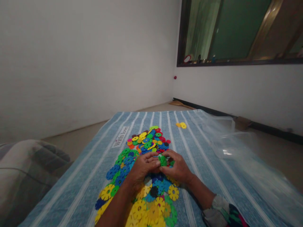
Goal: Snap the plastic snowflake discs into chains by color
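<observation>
Both hands meet over a pile of flower-shaped plastic discs with notched rims. My right hand (175, 166) pinches a green disc (163, 160) between thumb and fingers. My left hand (146, 166) is closed with its fingertips at that same green disc; whether a second piece sits between them is hidden. Under and around my hands lie yellow discs (139, 208), blue discs (129, 160) and a black disc (154, 191). Beyond them is a mixed heap of red, blue, green and yellow discs (148, 138).
A striped blue cloth (94, 170) covers the table. Two yellow discs (183, 125) lie apart at the far side. Clear plastic containers (234, 146) stand on the right, with clear plastic sheeting (265, 183) nearer me. A fabric-covered shape (28, 176) is at the left.
</observation>
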Motion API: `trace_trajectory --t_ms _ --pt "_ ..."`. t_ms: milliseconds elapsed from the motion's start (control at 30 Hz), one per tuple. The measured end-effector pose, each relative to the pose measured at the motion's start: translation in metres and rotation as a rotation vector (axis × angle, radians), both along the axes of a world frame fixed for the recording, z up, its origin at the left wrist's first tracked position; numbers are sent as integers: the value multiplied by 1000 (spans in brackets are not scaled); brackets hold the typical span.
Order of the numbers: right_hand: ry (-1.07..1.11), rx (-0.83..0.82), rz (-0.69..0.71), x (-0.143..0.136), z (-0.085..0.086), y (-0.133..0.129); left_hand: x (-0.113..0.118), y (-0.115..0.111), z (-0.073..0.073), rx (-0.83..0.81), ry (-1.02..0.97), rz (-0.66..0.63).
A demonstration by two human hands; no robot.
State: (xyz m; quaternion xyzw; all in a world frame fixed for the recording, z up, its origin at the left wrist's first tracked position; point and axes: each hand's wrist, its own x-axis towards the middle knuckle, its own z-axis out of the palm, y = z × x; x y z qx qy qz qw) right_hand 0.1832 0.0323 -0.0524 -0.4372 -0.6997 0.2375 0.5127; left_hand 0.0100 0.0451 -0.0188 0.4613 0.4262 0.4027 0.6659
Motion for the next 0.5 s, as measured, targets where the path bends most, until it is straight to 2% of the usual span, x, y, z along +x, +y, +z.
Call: trace_trajectory --t_ms 133,233,367,500 --pt "48 -148 80 2 3 13 -1 2 3 -10 -19 52" --pt "23 -190 136 -5 1 16 1 3 0 -25 -6 66" --pt "-42 -115 76 -10 -1 14 1 4 -4 -23 31 80" --pt "-104 8 27 -9 -3 13 -4 4 -3 -47 25 25"
